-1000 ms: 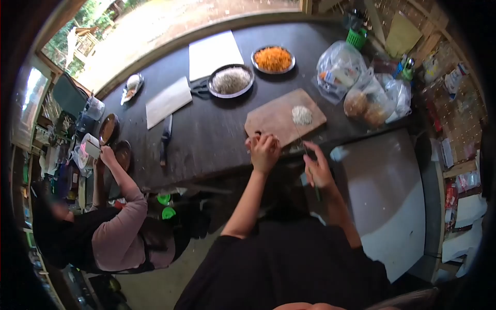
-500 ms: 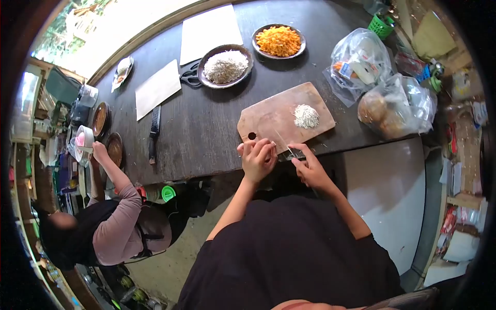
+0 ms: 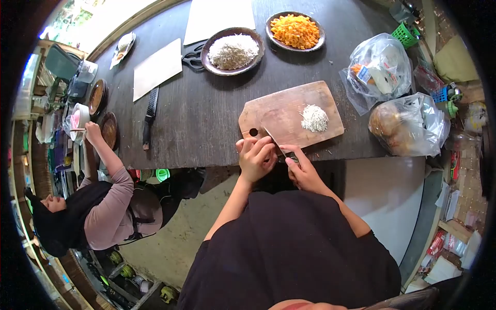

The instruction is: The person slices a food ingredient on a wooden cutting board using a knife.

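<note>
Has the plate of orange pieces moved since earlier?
No, the plate of orange pieces still sits just right of the plate of white shreds.

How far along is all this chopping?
Looks done: orange pieces heaped on one plate, white shreds on another. In hand: the right hand holds a knife at the cutting board; the left hand curls beside it, anything inside hidden. Probably left: plating the small white pile on the board.

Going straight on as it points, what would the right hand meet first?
The right hand would probably meet the near edge of the cutting board, beside the left hand; depth is unclear.
</note>
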Demonstrator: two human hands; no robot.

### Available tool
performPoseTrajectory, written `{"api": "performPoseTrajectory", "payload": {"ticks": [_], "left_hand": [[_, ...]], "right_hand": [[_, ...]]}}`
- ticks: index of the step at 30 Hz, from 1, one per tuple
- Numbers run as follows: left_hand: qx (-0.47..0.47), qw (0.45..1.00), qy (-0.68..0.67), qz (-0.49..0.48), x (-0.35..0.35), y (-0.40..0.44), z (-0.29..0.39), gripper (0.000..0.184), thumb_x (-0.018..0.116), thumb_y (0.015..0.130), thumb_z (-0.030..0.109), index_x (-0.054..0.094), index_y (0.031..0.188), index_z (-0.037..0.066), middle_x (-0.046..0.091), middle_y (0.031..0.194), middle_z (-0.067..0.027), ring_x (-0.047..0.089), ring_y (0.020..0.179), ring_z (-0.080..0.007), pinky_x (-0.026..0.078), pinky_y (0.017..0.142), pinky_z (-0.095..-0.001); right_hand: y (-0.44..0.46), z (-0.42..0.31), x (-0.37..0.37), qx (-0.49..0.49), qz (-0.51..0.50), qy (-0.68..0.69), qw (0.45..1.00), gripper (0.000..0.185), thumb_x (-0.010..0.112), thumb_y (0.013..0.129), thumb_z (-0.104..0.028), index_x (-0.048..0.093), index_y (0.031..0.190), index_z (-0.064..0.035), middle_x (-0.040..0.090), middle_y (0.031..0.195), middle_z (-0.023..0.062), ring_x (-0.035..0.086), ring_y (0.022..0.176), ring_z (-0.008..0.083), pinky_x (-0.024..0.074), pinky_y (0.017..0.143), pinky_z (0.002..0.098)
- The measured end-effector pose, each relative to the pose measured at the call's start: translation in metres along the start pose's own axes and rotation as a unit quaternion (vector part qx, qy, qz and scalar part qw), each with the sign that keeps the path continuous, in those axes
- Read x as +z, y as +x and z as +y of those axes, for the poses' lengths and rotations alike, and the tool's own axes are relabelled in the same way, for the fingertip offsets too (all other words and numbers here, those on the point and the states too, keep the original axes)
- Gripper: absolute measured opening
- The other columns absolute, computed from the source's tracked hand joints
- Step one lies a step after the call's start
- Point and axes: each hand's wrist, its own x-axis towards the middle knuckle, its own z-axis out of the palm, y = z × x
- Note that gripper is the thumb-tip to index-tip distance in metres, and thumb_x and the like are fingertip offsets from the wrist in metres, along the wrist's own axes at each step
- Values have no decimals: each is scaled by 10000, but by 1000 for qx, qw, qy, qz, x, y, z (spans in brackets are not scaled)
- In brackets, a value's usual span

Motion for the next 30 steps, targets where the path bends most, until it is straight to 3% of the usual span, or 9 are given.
{"api": "performPoseTrajectory", "payload": {"ticks": [2, 4, 11, 14, 16, 19, 26, 30], "left_hand": [[1, 1000, -6, -2, 1, -2, -1, 255, 773, 643, 134, 686, 882, 149, 674, 1048, 47, 557, 886, -201, 356, 867, -373], [-1, 1000, -11, -3, 2, -3, -2, 254, 777, 645, 133, 693, 884, 148, 678, 1042, 47, 553, 891, -198, 348, 871, -368], [3, 1000, -6, 0, 0, -2, -2, 236, 789, 666, 123, 716, 888, 156, 693, 1042, 44, 566, 929, -205, 338, 903, -377], [5, 1000, -16, 6, 0, 0, -2, 224, 785, 667, 138, 703, 875, 147, 685, 1043, 53, 545, 925, -196, 334, 881, -372], [2, 1000, -18, 2, 0, 0, -1, 219, 785, 666, 137, 701, 868, 149, 684, 1045, 54, 543, 926, -196, 333, 881, -372], [-3, 1000, -19, -5, 1, -3, -3, 210, 785, 664, 137, 694, 852, 151, 682, 1045, 58, 540, 928, -197, 331, 884, -377], [-7, 1000, -8, 6, 2, -4, -2, 214, 797, 650, 156, 678, 828, 157, 679, 1031, 69, 522, 939, -199, 318, 890, -402], [-8, 1000, 1, 16, 5, -7, -4, 221, 804, 646, 167, 683, 830, 173, 683, 1018, 85, 513, 936, -196, 312, 885, -402]], "right_hand": [[1, 7, 2, -12, 5, 7, 1000, 348, 466, 1042, -115, 459, 1389, -132, 491, 813, -1, 419, 565, 42, 375, 502, 219], [2, 11, 7, -36, 12, 17, 999, 365, 446, 1054, -183, 414, 1417, -166, 382, 561, -34, 339, 426, 46, 285, 376, 209], [-5, 4, 18, -52, 52, -5, 997, 369, 440, 1056, -178, 413, 1425, -184, 381, 554, -37, 342, 422, 48, 280, 361, 211], [-7, 7, 20, -51, 87, -48, 994, 359, 451, 1051, -158, 445, 1410, -169, 395, 592, -40, 358, 457, 42, 304, 402, 206], [-9, 10, 20, -26, 100, -91, 990, 355, 488, 1022, -115, 496, 1377, -124, 579, 914, 37, 418, 579, 68, 409, 558, 253], [-9, 11, 24, -67, 115, -107, 985, 365, 495, 1014, -120, 494, 1379, -128, 594, 1009, 76, 441, 592, 92, 436, 586, 280], [-14, 0, 20, -21, 91, -114, 989, 360, 491, 1013, -118, 491, 1373, -121, 614, 1057, 87, 463, 621, 108, 450, 625, 282], [-14, -4, 20, -39, 88, -122, 988, 362, 491, 1012, -113, 490, 1374, -127, 608, 971, 85, 465, 606, 107, 443, 608, 289]]}}
